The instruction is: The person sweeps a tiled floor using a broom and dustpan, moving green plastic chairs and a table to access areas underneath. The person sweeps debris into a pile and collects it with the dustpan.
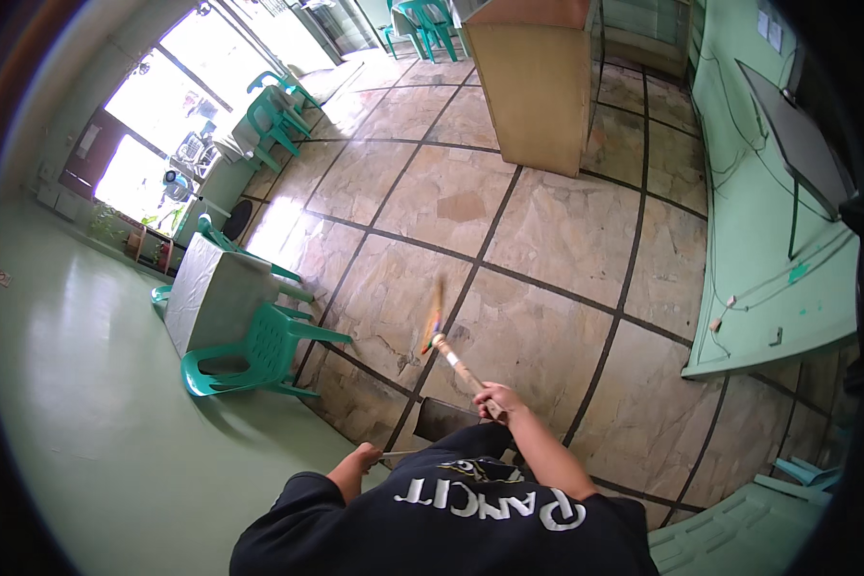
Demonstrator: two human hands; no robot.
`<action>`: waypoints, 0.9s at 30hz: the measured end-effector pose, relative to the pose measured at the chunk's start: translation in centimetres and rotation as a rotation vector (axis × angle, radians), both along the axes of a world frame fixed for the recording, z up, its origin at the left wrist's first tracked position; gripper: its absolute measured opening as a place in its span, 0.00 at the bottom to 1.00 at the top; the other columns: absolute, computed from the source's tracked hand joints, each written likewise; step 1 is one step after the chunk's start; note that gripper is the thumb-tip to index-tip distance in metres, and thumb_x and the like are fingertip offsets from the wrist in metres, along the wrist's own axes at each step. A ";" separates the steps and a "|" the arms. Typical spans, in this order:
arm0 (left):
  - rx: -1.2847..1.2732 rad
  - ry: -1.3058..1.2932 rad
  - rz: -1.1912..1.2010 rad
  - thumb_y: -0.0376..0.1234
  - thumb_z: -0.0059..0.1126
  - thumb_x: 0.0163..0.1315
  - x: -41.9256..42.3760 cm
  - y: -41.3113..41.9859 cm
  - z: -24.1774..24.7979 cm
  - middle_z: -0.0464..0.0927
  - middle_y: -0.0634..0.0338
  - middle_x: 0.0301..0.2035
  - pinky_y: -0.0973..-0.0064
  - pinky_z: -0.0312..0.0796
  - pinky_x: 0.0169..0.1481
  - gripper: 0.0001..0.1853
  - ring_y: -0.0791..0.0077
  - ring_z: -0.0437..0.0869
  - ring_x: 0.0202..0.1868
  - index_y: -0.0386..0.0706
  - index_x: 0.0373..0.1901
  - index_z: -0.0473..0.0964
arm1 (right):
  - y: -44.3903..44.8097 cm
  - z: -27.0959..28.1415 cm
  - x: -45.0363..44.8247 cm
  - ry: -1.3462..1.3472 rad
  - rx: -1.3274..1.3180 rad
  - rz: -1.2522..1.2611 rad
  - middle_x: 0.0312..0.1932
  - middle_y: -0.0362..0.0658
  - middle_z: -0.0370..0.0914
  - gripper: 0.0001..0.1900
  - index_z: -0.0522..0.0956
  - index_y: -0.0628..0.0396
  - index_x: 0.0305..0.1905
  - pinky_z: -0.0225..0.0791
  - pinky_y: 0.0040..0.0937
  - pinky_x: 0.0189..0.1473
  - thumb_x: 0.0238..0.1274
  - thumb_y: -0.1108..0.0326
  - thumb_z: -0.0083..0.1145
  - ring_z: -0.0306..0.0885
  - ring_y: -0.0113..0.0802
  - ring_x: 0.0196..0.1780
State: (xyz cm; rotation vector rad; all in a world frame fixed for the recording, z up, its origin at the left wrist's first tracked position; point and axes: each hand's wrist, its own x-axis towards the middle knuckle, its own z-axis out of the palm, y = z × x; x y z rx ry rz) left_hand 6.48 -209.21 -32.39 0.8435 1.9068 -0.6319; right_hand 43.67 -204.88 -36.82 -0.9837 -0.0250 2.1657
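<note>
My right hand point(499, 401) grips the handle of a broom point(461, 366), which slants away from me to the upper left. Its bristle head is seen edge-on and blurred, over or against the stone-tiled floor point(547, 288); contact cannot be told. Low on my left side, my left hand point(361, 458) is closed around the thin handle of a dustpan point(443, 420). The dark pan sits close in front of my body, and my black shirt hides part of it and of its handle.
To the left, a green plastic chair point(259, 353) stands beside a cloth-covered table point(212, 288). A tall wooden counter point(533, 93) rises ahead. Cables run along the green wall point(763, 288) at right, below a flat screen point(799, 137). A standing fan point(180, 187) is near the windows.
</note>
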 end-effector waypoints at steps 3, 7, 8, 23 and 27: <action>0.011 -0.053 0.020 0.37 0.49 0.54 -1.3 1.7 0.6 0.63 0.63 0.15 0.70 0.61 0.19 0.09 0.75 0.62 0.13 0.42 0.23 0.70 | 4.7 -5.3 -2.0 -0.110 0.009 0.094 0.17 0.44 0.67 0.06 0.67 0.60 0.31 0.65 0.32 0.14 0.46 0.77 0.50 0.67 0.32 0.14; 0.014 -0.075 0.120 0.39 0.50 0.55 -2.4 3.5 0.3 0.64 0.63 0.15 0.72 0.60 0.18 0.10 0.76 0.62 0.14 0.41 0.24 0.71 | 2.8 -10.3 1.8 -0.353 -0.029 0.141 0.11 0.46 0.67 0.05 0.70 0.59 0.19 0.62 0.32 0.12 0.44 0.76 0.52 0.66 0.35 0.11; 0.014 -0.067 0.114 0.39 0.50 0.55 -2.3 3.8 0.1 0.64 0.63 0.15 0.73 0.60 0.17 0.11 0.75 0.62 0.14 0.41 0.25 0.71 | 0.8 -10.8 4.3 -0.227 -0.083 0.035 0.11 0.45 0.67 0.05 0.70 0.59 0.19 0.61 0.31 0.11 0.44 0.75 0.54 0.66 0.34 0.10; 0.092 -0.101 0.293 0.37 0.46 0.55 1.6 8.9 -2.8 0.66 0.61 0.16 0.70 0.64 0.19 0.09 0.73 0.65 0.14 0.42 0.29 0.73 | -5.0 -5.6 21.4 -0.394 -0.575 -0.701 0.10 0.38 0.58 0.10 0.58 0.50 0.13 0.51 0.28 0.10 0.39 0.74 0.45 0.57 0.31 0.09; 0.276 -0.172 0.258 0.35 0.42 0.55 4.7 9.9 -3.0 0.67 0.61 0.17 0.71 0.65 0.18 0.13 0.73 0.65 0.14 0.48 0.40 0.75 | 5.9 -0.4 15.3 0.027 -0.149 -0.416 0.13 0.44 0.67 0.06 0.68 0.57 0.15 0.66 0.30 0.19 0.40 0.72 0.49 0.68 0.33 0.16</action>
